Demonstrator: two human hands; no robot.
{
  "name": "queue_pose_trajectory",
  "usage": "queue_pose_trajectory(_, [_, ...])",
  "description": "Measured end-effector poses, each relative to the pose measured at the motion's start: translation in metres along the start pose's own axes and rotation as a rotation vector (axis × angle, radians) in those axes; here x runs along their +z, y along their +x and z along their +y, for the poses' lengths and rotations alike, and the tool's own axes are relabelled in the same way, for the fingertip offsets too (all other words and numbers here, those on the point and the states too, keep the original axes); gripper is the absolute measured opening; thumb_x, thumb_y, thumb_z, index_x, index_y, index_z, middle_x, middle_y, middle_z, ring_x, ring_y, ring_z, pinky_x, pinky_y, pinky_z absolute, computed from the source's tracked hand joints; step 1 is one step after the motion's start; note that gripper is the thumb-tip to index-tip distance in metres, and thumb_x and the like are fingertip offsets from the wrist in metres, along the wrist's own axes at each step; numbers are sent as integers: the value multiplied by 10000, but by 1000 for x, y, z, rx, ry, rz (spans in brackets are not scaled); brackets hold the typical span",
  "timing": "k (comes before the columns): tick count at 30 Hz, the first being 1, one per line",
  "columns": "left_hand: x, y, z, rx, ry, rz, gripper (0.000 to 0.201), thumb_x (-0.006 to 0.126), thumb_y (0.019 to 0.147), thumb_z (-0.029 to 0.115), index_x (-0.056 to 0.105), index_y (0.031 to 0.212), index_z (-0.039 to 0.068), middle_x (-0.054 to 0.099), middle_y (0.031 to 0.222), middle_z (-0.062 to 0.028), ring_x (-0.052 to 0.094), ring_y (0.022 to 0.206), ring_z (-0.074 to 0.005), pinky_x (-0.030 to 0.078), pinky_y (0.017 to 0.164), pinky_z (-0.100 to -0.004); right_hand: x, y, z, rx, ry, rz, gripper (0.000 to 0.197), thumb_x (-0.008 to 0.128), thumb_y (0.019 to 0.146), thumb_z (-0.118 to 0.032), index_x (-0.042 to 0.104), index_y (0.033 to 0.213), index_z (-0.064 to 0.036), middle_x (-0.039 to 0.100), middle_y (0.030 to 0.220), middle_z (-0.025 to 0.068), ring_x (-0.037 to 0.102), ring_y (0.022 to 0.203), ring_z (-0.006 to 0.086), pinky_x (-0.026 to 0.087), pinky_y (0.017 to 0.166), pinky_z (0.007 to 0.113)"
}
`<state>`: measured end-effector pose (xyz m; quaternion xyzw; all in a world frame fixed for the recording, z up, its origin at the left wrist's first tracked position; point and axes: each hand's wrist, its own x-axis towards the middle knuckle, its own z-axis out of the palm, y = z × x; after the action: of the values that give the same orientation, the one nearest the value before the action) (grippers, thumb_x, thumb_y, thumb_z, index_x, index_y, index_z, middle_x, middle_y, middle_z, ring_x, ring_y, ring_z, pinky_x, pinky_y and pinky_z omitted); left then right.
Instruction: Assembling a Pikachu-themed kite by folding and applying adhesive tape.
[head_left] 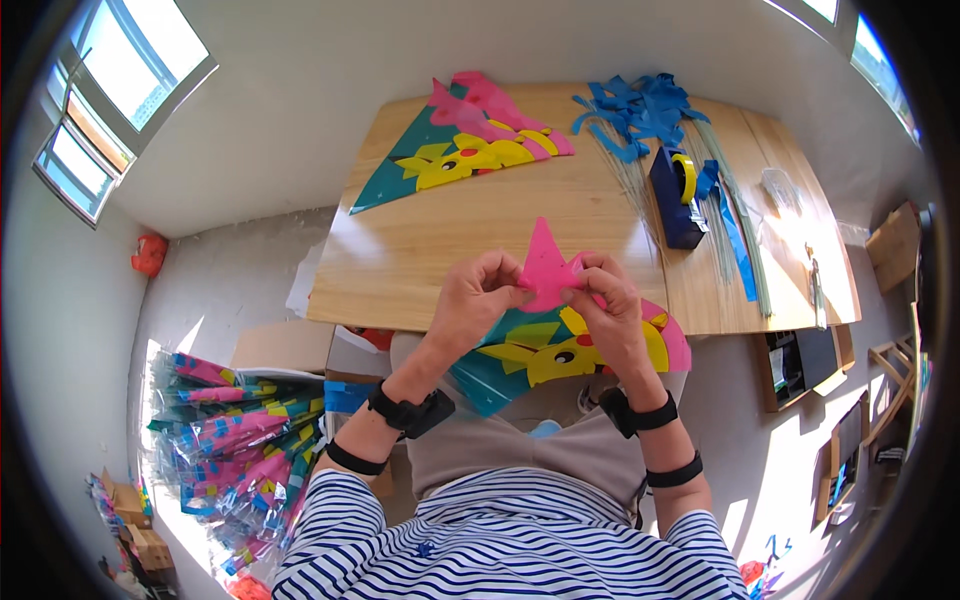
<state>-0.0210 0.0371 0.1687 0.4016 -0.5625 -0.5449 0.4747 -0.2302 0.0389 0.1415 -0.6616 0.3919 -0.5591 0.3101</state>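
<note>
A kite sail of thin plastic, teal and pink with a yellow cartoon figure, hangs over the table's near edge above my lap. Its pink pointed end stands up between my hands. My left hand pinches the left side of this pink part between thumb and fingers. On the other side, my right hand pinches it too, with the fingers curled. The two thumbs are close together. Beyond them, a similar kite sail lies on the far left of the table.
On the wooden table, a dark blue tape dispenser stands at the right. Around it lie thin rods and a heap of blue strips. Many wrapped, rolled kites are piled at my left. Boxes stand at right.
</note>
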Motion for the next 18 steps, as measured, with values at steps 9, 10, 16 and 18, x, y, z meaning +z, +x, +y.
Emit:
queue_pose_trajectory(9, [6,-4,6,-21,57,64,147,780,861,-25,655,915,33,691,848,0,648,782,-47,544,720,-203,0,-2,-41,3,-30,47,295,763,760,41,697,1043,-7,611,1014,104,646,809,180,509,717,292])
queue_pose_trajectory(10, [8,-5,7,-27,55,74,147,781,861,-22,655,911,34,691,840,0,650,778,-49,548,721,-205,2,-1,-44,-31,-34,67,285,749,760,54,701,1034,-9,608,1015,104,645,809,183,509,712,294])
queue_pose_trajectory(16, [10,-2,11,-33,-27,58,162,797,861,9,651,921,44,700,837,-11,665,784,-62,567,732,-218,7,4,-39,-217,-73,128,240,687,771,107,716,978,-11,608,984,111,636,809,213,506,680,305])
queue_pose_trajectory(18, [11,-4,12,-34,-40,52,159,796,857,0,653,913,38,698,835,-12,655,775,-58,554,724,-214,9,4,-37,-245,-92,130,223,676,776,114,715,958,-9,611,960,114,633,809,221,505,671,308])
